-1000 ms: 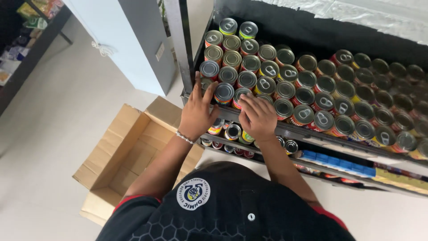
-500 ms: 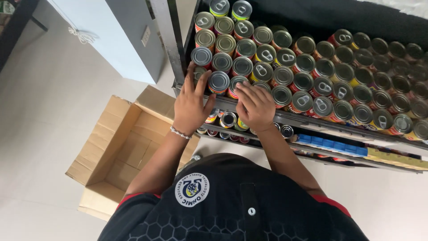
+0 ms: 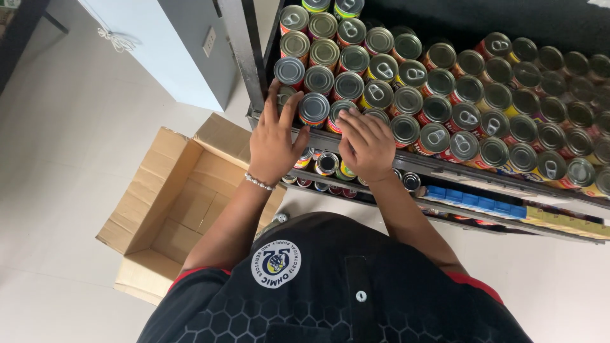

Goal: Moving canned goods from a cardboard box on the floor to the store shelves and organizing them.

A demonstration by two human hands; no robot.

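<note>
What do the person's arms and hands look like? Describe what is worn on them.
Both arms are bare from short black sleeves edged with red trim. The left hand has a thin beaded bracelet at the wrist. The right hand wears no bracelet, and no gloves or rings show on either.

The left hand (image 3: 274,145) lies flat, fingers spread, on the front cans (image 3: 314,107) at the shelf (image 3: 438,166) edge, the right hand (image 3: 366,143) just beside it at three o'clock, fingertips on can lids. An open cardboard box (image 3: 166,209) sits on the floor at eight o'clock of the hands.
</note>
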